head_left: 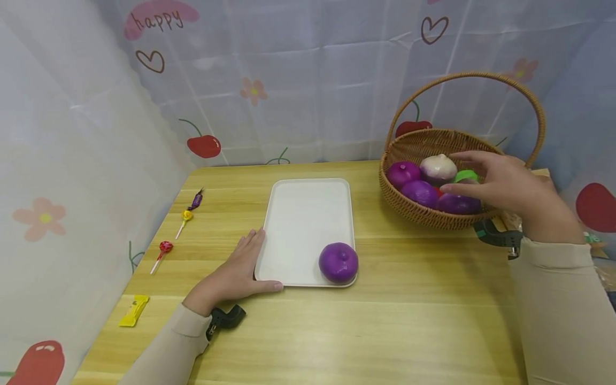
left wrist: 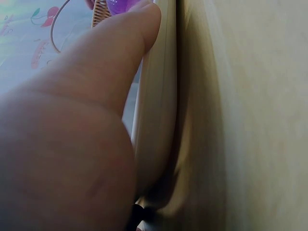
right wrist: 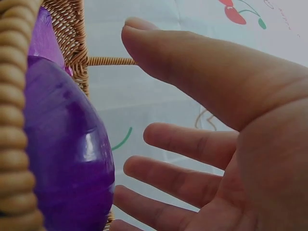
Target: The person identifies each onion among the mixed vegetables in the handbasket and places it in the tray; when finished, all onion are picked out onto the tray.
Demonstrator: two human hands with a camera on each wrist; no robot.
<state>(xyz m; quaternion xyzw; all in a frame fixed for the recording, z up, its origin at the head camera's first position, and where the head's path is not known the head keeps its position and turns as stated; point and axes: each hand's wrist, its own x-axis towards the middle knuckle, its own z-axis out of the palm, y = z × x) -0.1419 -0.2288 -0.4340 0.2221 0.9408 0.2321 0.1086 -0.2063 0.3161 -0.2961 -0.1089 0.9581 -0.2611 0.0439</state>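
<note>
A white rectangular tray [head_left: 308, 219] lies on the wooden table. My left hand [head_left: 238, 270] rests along its near-left corner, fingers straight on the left side and thumb along the front edge. On the tray's near-right corner sits a round purple onion-like vegetable [head_left: 339, 263]. At the right, my right hand [head_left: 505, 184] hovers over the wicker basket [head_left: 418, 216], thumb and fingers spread with nothing between them. Beneath it is a dark purple eggplant [right wrist: 72, 144] with a green cap [head_left: 466, 175]. A white-and-purple turnip [head_left: 438, 169] and round purple vegetables [head_left: 403, 174] lie beside the eggplant.
Down the table's left side lie a purple-wrapped candy [head_left: 195, 200], a yellow lollipop [head_left: 186, 215], a red lollipop [head_left: 166, 247] and a yellow packet [head_left: 134, 310]. The basket's tall handle [head_left: 462, 76] arches over it. A printed curtain [head_left: 308, 107] closes off the back.
</note>
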